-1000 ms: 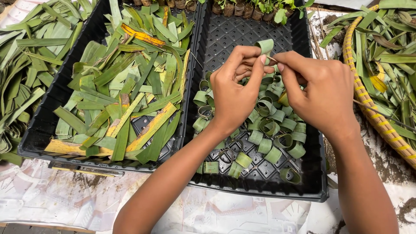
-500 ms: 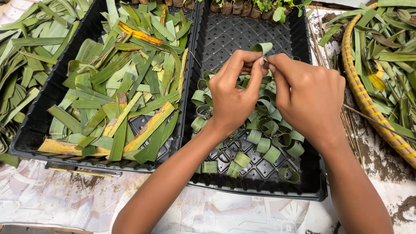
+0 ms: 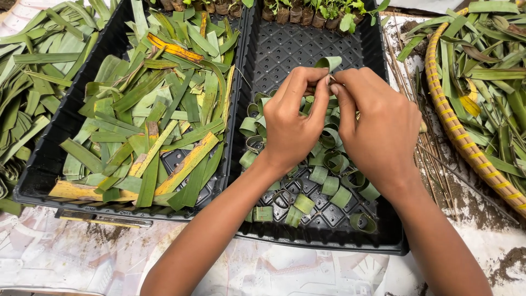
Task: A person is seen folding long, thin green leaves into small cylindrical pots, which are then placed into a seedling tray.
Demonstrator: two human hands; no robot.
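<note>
Both hands meet over the right black tray point(image 3: 307, 44). My left hand point(image 3: 293, 123) and my right hand point(image 3: 378, 129) pinch one green leaf strip point(image 3: 329, 63) between their fingertips; the strip is curled into a ring above the fingers. Under the hands lie several finished leaf rings point(image 3: 329, 186), rolled green bands scattered on the tray's perforated floor. The strip's lower part is hidden by the fingers.
The left black tray point(image 3: 41, 170) is heaped with flat cut leaf strips point(image 3: 148, 120), green and some yellowed. Loose leaves point(image 3: 22, 82) lie at far left. A woven basket point(image 3: 455, 131) with more leaves sits at right. Small potted seedlings point(image 3: 307, 11) line the back edge.
Both hands have stayed over the right tray, fingers working closer together on the curled strip. The ring has shifted slightly.
</note>
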